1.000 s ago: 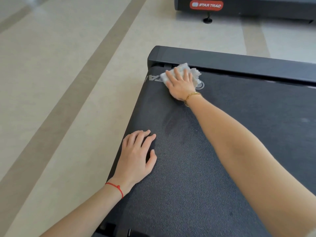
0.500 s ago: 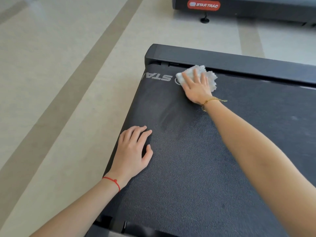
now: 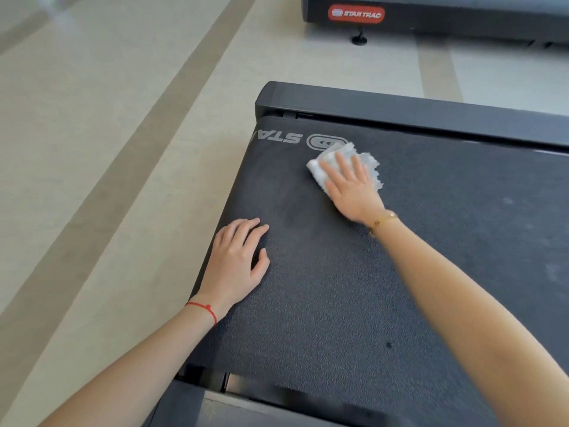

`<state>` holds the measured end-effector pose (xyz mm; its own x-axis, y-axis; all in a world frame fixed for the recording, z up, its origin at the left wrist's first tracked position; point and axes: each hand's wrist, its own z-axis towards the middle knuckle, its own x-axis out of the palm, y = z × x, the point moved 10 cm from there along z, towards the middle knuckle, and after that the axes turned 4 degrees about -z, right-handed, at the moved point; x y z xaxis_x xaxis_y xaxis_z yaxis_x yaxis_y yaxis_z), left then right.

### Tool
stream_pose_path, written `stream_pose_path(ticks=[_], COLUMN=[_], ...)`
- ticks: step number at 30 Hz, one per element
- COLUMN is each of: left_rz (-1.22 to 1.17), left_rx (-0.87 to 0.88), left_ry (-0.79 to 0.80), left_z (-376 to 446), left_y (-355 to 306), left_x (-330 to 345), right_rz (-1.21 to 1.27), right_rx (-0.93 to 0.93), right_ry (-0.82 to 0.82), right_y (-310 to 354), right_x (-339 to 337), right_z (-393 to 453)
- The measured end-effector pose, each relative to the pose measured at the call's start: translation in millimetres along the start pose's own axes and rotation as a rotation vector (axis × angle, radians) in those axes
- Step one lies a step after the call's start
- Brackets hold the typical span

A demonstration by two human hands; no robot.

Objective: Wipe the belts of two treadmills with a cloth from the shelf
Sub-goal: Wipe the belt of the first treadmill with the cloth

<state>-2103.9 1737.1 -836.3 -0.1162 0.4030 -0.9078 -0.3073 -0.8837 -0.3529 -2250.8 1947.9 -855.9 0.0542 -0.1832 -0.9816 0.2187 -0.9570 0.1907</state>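
A black textured treadmill belt (image 3: pixel 354 288) fills the lower right of the head view, with a grey logo printed near its far left corner. My right hand (image 3: pixel 351 186) presses a crumpled white cloth (image 3: pixel 371 163) flat onto the belt just right of the logo, fingers straight. My left hand (image 3: pixel 238 260) rests palm down on the belt's left edge, fingers slightly bent, holding nothing. A second treadmill (image 3: pixel 446 16) with a red brand badge stands at the top right.
The belt's far end meets a dark frame bar (image 3: pixel 400 112). Another dark frame piece (image 3: pixel 191 405) lies at the near edge. Pale tiled floor (image 3: pixel 107 164) with darker stripes lies to the left and between the two machines.
My right hand has slid the cloth rightward and toward me across the belt, uncovering the logo. My left hand has stayed in place on the belt's left edge.
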Motion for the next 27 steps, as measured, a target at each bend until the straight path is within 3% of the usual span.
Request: stream_pose_path(ticks=[1,3,7,10,12,15,19,24,27], left_rz=[0.002,0.008,0.009,-0.001,-0.003,0.005,0.024,0.018,0.012], left_rx=[-0.008,-0.020,-0.026,-0.024,-0.024,-0.028,-0.026,-0.030,-0.018], left_ry=[0.016,0.039,0.052,0.050,0.052,0.058,0.051,0.036,0.024], left_z=[0.0,0.5,0.8,0.5,-0.3,0.4,3.6,2.9,3.4], left_y=[0.3,0.6,0.6,1.1,1.7,2.5,1.9,3.2,2.7], left_x=[0.7,1.9,2.7,2.7,3.2,4.5,4.7,4.7,4.2], right_rz=[0.025,0.006,-0.046,-0.037,-0.128,-0.006,0.002,-0.145,-0.108], right_rx=[0.081,0.069,-0.233,-0.308,-0.215,0.159,0.246,-0.053,-0.270], right_ry=[0.009,0.029,0.046,0.032,-0.027,0.016,0.141,0.152,0.178], right_y=[-7.4,7.7,68.2,54.2,17.7,-55.8,-52.7,59.3,101.0], right_x=[-3.0,1.5,18.8,14.4,3.9,-9.9,-8.7,11.2,23.6], right_z=[5.8,7.3,-37.1,-50.9,-34.2,7.1,60.4,81.4,60.9])
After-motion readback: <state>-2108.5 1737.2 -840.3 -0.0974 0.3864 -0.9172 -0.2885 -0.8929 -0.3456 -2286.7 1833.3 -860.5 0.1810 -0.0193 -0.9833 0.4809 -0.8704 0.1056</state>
